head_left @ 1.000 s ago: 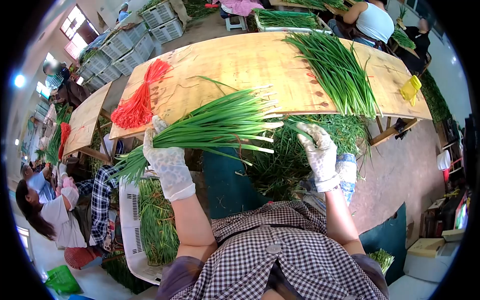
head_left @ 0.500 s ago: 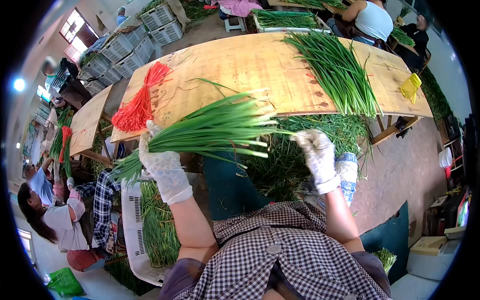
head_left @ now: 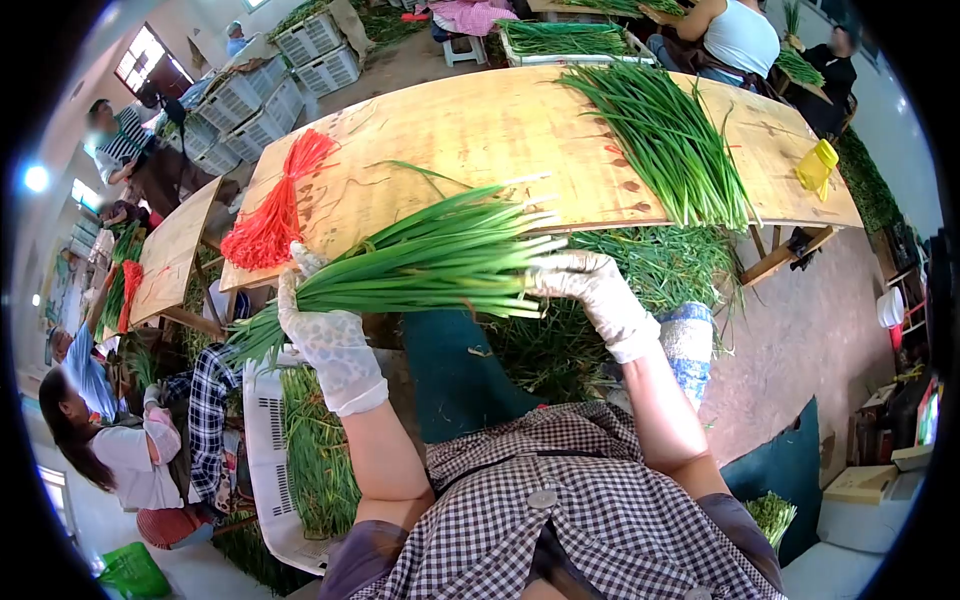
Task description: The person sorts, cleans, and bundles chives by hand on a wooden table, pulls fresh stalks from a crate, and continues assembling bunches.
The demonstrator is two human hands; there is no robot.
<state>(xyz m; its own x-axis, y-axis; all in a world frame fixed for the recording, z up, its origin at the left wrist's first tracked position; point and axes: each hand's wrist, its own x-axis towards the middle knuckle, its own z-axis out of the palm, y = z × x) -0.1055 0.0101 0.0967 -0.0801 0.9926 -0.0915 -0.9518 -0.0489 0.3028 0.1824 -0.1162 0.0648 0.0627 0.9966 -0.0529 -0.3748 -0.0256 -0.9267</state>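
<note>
My left hand (head_left: pixel 325 335), in a thin pale patterned glove, is wrapped round a bunch of garlic chives (head_left: pixel 420 258) near its leafy end. The bunch lies sideways before me at the table's near edge, its white stem ends to the right. My right hand (head_left: pixel 595 298), gloved too, is at those stem ends, its fingers pinched on some of the lower stalks; the fingertips are partly hidden. Beyond the bunch, a bundle of red ties (head_left: pixel 283 208) rests on the wooden table (head_left: pixel 480 125). A larger pile of garlic chives (head_left: pixel 665 145) covers the table's right part.
A yellow plastic object (head_left: pixel 817 168) stands at the table's right end. Loose greens (head_left: pixel 660 265) lie heaped below the table. A white crate (head_left: pixel 268 450) of chives is at my left. Co-workers sit at left and far right; white crates (head_left: pixel 240 100) are stacked behind.
My right hand has moved left, from a stalk drawn out to the right, back to the bunch's stem ends. My left hand keeps its hold in nearly the same place.
</note>
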